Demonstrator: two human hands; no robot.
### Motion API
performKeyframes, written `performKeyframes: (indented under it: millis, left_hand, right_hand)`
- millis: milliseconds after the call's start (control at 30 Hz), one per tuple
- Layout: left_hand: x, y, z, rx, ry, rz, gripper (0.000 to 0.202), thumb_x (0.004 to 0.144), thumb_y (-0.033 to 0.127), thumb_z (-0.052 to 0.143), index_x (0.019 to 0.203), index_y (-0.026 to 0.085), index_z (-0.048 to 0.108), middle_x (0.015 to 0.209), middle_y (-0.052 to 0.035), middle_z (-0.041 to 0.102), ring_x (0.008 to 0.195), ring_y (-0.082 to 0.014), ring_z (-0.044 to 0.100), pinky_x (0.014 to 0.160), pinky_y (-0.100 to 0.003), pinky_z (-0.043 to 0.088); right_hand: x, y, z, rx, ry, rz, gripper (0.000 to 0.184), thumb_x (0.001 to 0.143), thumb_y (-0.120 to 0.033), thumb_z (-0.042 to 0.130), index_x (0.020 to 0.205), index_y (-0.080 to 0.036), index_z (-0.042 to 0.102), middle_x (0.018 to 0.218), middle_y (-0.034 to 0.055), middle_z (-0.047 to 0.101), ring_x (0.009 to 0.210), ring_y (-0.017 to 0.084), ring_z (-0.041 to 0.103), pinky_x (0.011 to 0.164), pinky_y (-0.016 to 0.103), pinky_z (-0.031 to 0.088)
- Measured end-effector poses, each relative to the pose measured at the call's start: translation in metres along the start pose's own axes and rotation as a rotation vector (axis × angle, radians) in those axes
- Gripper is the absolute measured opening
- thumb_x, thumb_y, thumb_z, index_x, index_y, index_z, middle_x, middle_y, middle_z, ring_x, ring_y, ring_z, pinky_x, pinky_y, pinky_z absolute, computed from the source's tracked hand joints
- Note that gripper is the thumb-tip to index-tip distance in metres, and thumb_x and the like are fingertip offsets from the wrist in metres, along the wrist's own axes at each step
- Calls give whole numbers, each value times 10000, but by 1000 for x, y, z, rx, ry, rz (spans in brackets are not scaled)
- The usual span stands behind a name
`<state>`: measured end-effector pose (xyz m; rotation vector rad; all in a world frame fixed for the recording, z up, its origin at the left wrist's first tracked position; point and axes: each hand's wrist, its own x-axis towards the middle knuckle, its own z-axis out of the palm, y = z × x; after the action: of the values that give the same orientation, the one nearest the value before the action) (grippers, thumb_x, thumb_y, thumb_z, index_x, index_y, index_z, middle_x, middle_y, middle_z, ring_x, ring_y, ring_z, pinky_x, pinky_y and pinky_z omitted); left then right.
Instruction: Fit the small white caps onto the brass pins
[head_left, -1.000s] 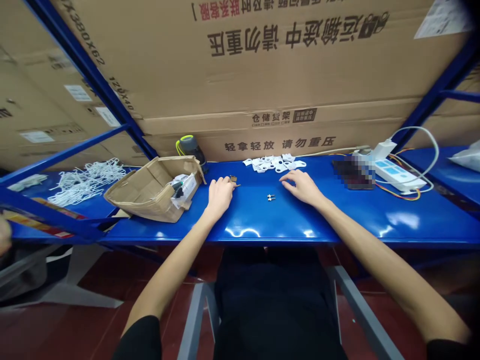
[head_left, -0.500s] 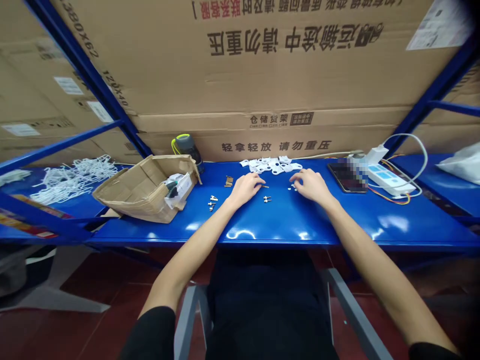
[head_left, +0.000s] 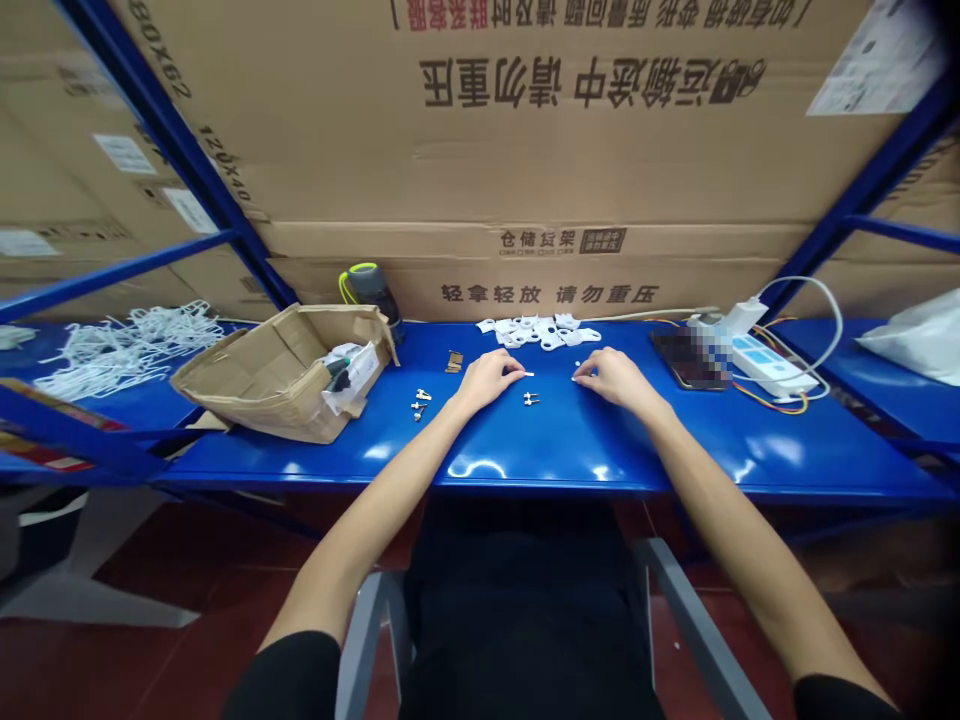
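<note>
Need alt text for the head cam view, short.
A person's left hand and right hand rest on a blue steel workbench, fingertips at tiny white parts, either side of small metal pins. Behind them lies a pile of white plastic pieces; an open cardboard box sits to the left.

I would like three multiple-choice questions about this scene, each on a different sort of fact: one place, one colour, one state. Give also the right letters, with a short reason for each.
1. Where do the small metal parts lie?
A. Between the left hand and the right hand
B. On the white bag
C. Behind the bottle

2. What colour is the bench top?
A. Red
B. Blue
C. Grey

3. What state is the cardboard box in?
A. Taped shut
B. Upside down
C. Open

1: A, they lie on the bench between both hands.
2: B, the top shows glossy blue.
3: C, its flaps stand apart, with items visible inside.
</note>
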<state>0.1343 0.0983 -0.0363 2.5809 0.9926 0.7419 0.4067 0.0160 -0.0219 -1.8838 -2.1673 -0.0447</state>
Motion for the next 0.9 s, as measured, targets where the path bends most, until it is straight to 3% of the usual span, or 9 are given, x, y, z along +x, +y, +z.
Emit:
performKeyframes:
  millis: [300, 433, 667, 833, 900]
  left_hand:
    - [-3, -1, -2, -54, 24, 68, 151, 988, 309, 678, 998, 216, 798, 1041, -48, 756, 921, -212, 673, 807, -312, 486]
    - [-3, 1, -2, -63, 52, 97, 152, 1008, 310, 650, 1020, 215, 769, 1054, -39, 759, 955, -214, 669, 870, -323, 490]
    - [-3, 2, -2, -131, 61, 103, 164, 1028, 284, 589, 1067, 207, 729, 1120, -42, 760, 1006, -215, 675, 919, -323, 499]
    - [-2, 2, 0, -247, 74, 49, 174, 1008, 313, 601, 1038, 208, 736, 1079, -38, 768, 947, -210, 681, 905, -322, 507]
    - [-1, 2, 1, -341, 96, 26, 180, 991, 326, 620, 1028, 195, 738, 1054, -38, 772, 934, -207, 684, 910, -322, 510]
  right_hand:
    - [-2, -14, 4, 91, 95, -101, 77, 905, -269, 728, 887, -234, 794, 930, 76, 773, 944, 273, 660, 806, 356, 467]
    - [-2, -26, 6, 295, 89, -183, 80, 913, -239, 681, 922, -230, 760, 897, 45, 776, 836, 226, 682, 791, 337, 490]
    - [0, -38, 19, 601, 183, -141, 138, 894, -347, 694, 846, -230, 750, 874, 26, 792, 762, 207, 683, 747, 337, 515]
    - [12, -41, 19, 696, 210, -122, 257, 890, -362, 707, 1091, -235, 804, 938, 44, 822, 802, 232, 715, 770, 369, 549]
    - [21, -43, 16, 683, 211, -127, 246, 890, -348, 702, 1069, -234, 825, 969, 53, 829, 843, 248, 731, 796, 382, 559]
